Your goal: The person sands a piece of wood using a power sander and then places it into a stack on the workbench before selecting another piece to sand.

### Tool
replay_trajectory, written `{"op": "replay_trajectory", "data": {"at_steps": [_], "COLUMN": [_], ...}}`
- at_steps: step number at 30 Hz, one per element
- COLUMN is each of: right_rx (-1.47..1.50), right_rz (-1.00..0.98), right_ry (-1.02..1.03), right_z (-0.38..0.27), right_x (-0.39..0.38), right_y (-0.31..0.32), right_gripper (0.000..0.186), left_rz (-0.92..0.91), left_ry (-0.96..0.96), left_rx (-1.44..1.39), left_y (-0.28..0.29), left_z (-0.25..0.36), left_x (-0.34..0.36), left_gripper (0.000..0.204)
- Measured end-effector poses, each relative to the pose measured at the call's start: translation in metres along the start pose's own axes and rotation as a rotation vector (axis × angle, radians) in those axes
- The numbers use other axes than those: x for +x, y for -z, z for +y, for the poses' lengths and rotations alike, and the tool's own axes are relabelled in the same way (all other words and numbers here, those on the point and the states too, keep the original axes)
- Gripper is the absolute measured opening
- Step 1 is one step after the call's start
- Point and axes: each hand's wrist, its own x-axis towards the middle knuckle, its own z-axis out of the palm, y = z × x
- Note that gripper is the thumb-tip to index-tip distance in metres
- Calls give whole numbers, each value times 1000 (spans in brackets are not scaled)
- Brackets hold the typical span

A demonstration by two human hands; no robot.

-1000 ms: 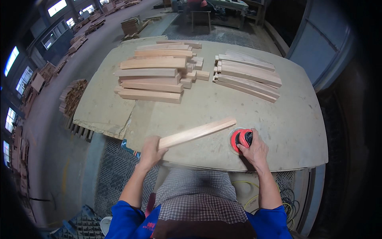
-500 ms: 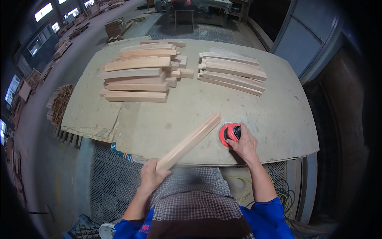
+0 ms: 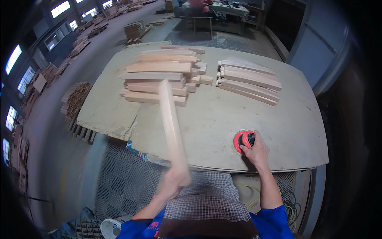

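Observation:
My left hand (image 3: 175, 181) is closed round the near end of a long pale wooden bar (image 3: 172, 121), slightly smeared by motion. The bar's far end points away from me and overlaps the left stack of wooden bars (image 3: 159, 77) in the view. On the right, my right hand (image 3: 258, 151) grips a red and black orbital sander (image 3: 243, 141) from above. Its round pad rests on the worktable (image 3: 207, 131). Beyond it lies a smaller row of wooden bars (image 3: 250, 81), side by side.
A pallet of stacked wood (image 3: 75, 101) stands on the floor left of the table. A yellow hose (image 3: 250, 193) and dark cables lie below the near right edge. A white bucket (image 3: 111, 227) is at the lower left. A person (image 3: 199, 4) is at a far table.
The wooden bar has swung from slanting right, near the sander, to pointing nearly straight ahead. The right hand and sander stay together on the table. The whole view has shifted.

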Motion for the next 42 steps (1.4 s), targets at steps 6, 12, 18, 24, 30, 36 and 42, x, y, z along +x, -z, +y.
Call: {"op": "replay_trajectory", "data": {"at_steps": [6, 12, 18, 24, 30, 36, 42], "right_rx": [7, -29, -26, 20, -27, 13, 67], "right_rz": [76, 51, 85, 67, 43, 63, 149], "right_ry": [54, 24, 95, 92, 67, 146, 107], "right_z": [10, 6, 8, 5, 9, 14, 5], "right_x": [-2, -2, 2, 1, 4, 6, 6], "right_y": [-9, -3, -5, -5, -4, 1, 32], "right_gripper": [85, 85, 82, 82, 83, 85, 78], "left_rz": [-205, -81, -52, -119, -144, -11, -48], "left_ry": [239, -975, -545, -154, 80, 130, -285], "left_rx": [257, 1390, 1745, 1838, 1334, 860, 1220], "left_y": [-39, -16, 96, 79, 61, 74, 37], "left_z": [-24, 56, 133, 148, 117, 43, 33], "left_x": [71, 118, 166, 121, 19, -12, -29], "left_gripper": [30, 37, 45, 44, 42, 38, 41]}}
